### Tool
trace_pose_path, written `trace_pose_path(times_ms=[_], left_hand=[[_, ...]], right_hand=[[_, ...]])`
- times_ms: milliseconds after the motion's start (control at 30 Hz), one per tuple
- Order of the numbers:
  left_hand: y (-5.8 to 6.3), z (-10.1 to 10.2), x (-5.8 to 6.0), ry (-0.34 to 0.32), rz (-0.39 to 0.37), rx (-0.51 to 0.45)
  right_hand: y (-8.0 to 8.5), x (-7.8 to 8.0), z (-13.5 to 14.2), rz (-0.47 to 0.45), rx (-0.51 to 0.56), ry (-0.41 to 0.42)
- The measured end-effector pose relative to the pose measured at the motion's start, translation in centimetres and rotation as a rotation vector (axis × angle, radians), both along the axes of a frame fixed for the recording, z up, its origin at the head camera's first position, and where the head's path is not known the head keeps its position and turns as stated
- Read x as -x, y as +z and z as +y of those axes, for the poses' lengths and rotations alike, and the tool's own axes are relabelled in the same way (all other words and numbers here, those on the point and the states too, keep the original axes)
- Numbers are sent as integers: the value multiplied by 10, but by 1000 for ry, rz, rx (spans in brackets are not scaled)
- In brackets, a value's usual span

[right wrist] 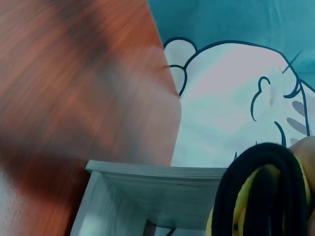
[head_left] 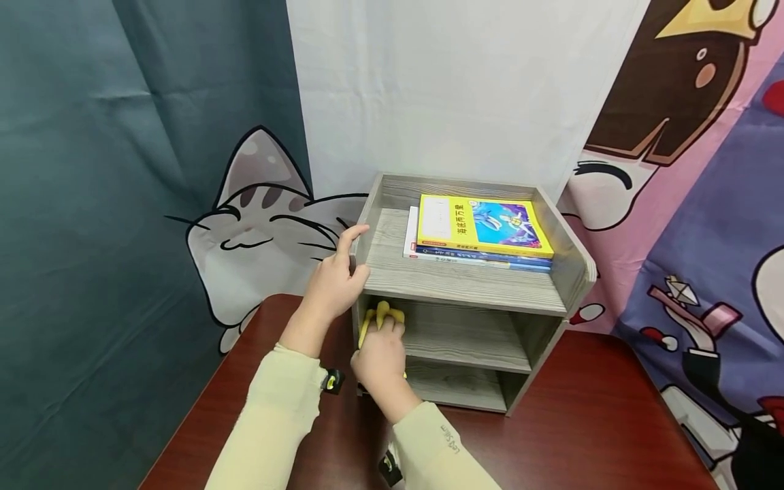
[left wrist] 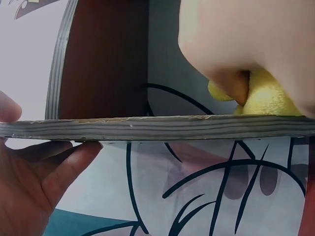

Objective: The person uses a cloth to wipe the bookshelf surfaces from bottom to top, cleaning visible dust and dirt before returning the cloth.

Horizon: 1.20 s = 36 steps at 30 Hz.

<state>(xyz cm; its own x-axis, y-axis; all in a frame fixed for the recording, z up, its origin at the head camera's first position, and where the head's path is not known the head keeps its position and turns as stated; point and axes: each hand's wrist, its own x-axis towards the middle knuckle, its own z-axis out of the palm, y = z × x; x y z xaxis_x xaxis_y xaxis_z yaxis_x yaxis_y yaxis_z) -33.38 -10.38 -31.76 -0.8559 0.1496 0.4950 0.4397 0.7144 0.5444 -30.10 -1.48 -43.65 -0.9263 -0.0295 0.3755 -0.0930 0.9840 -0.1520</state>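
A small grey wood-grain shelf unit stands on the table. My left hand holds the upper left side panel, its thumb and fingers on opposite faces in the left wrist view. Inside the middle compartment, by the left wall, my right hand grips a bunched yellow cloth. Yellow folds bulge beneath the hand in the left wrist view. The right wrist view shows the folded dark edging of the cloth close to the shelf edge.
Several books lie stacked on the top shelf, a yellow-covered one uppermost. The reddish-brown table extends to both sides. Behind it hang a teal and white curtain with a cartoon cat and a colourful printed one at the right.
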Motion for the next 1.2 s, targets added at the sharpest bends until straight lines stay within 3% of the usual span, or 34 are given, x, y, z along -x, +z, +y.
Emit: trace_pose_path(times_ms=[333, 567, 700, 833, 933, 1033, 1200], left_hand=[[1, 3, -1, -16, -58, 4], [1, 5, -2, -20, -46, 4], [2, 2, -3, -19, -45, 10], [4, -1, -3, -33, -67, 15], [6, -2, -4, -47, -101, 14], [8, -3, -3, -68, -108, 18], [8, -4, -3, -88, -118, 28]], right_hand=[[4, -3, 6, -6, 281, 63], [23, -4, 10, 5, 490, 89], [42, -3, 8, 0, 768, 69], [53, -2, 8, -7, 1157, 80], [54, -2, 8, -4, 1269, 117], [51, -3, 8, -9, 1199, 162], [47, -7, 6, 21, 872, 212]])
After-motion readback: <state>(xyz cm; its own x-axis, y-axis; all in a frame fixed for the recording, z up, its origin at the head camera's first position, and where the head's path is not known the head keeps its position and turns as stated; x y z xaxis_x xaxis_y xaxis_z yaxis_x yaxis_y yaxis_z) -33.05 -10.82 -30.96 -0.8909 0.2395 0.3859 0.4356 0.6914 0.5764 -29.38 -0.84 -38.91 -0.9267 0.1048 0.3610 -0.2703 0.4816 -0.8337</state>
